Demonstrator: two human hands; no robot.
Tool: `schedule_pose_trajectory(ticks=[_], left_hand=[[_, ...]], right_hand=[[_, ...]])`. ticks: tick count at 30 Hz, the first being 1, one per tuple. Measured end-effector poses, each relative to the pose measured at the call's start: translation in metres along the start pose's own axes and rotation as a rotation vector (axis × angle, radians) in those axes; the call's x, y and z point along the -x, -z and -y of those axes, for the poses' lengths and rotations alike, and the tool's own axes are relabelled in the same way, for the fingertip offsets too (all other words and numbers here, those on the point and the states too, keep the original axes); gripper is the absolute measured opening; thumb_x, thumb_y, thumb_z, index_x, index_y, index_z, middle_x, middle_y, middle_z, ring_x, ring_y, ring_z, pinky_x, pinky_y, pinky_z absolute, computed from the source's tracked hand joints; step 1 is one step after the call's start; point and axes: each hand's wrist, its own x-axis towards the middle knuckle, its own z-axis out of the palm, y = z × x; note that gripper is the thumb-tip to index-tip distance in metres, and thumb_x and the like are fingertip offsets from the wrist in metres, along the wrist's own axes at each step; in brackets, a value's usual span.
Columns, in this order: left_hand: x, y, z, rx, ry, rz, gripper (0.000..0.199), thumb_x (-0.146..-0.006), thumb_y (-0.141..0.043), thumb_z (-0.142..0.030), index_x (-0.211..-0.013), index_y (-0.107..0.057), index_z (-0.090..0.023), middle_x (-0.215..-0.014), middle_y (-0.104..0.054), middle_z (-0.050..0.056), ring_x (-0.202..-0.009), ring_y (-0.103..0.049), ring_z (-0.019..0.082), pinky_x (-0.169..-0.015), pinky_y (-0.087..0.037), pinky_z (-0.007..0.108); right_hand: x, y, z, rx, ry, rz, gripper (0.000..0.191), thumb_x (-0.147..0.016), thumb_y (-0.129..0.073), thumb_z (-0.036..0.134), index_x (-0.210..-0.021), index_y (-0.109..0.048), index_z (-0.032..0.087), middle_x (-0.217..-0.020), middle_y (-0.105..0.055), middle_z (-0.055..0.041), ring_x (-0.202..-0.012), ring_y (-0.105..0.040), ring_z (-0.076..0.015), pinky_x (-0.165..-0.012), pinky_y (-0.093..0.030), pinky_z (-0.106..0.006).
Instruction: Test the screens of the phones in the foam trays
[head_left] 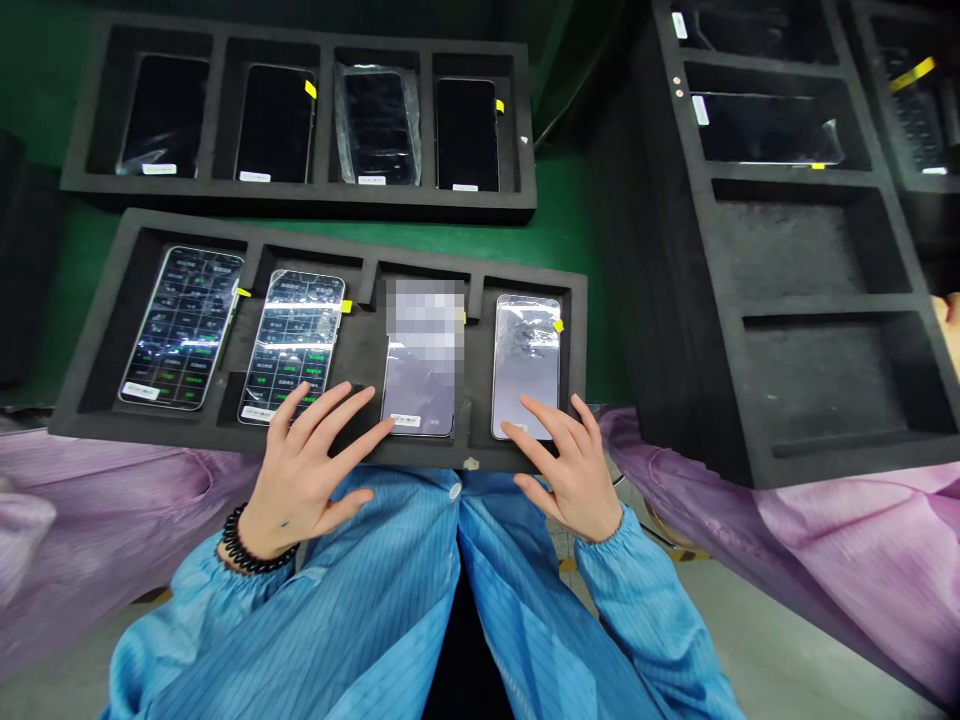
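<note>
Close in front of me lies a black foam tray (360,345) with several phones in its compartments. My left hand (311,470) is open with fingers spread, over the tray's front edge. Its fingertips are between the second phone (300,325) and the third phone (420,385), the index fingertip by the third phone's lower label. My right hand (574,465) is open too, two fingertips at the lower part of the rightmost phone (527,360), which has a pale lit screen. Dark screens with a grid of tiles show on the leftmost phone (184,325) and the second one.
Behind is another black foam tray (300,195) holding dark-screened phones. A stack of foam trays (697,250) stands at the right, with phones in its far compartments. Pink-purple sleeves (862,530) of people show on both sides. The table (562,240) is green.
</note>
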Motion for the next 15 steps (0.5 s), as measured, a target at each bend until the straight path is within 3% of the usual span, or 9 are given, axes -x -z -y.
schedule_pose_trajectory(ticks=[15], left_hand=[[0.0022, -0.0006, -0.0006, 0.04, 0.043, -0.009, 0.064, -0.101, -0.027, -0.057, -0.158, -0.036, -0.029, -0.156, -0.044, 0.014, -0.141, -0.045, 0.037, -0.121, -0.025, 0.062]], right_hand=[[0.0009, -0.0008, 0.0001, -0.005, -0.005, -0.01, 0.043, -0.104, -0.039, 0.041, -0.138, -0.055, 0.021, -0.142, -0.06, -0.0157, -0.122, -0.057, -0.0271, -0.12, -0.028, -0.057]])
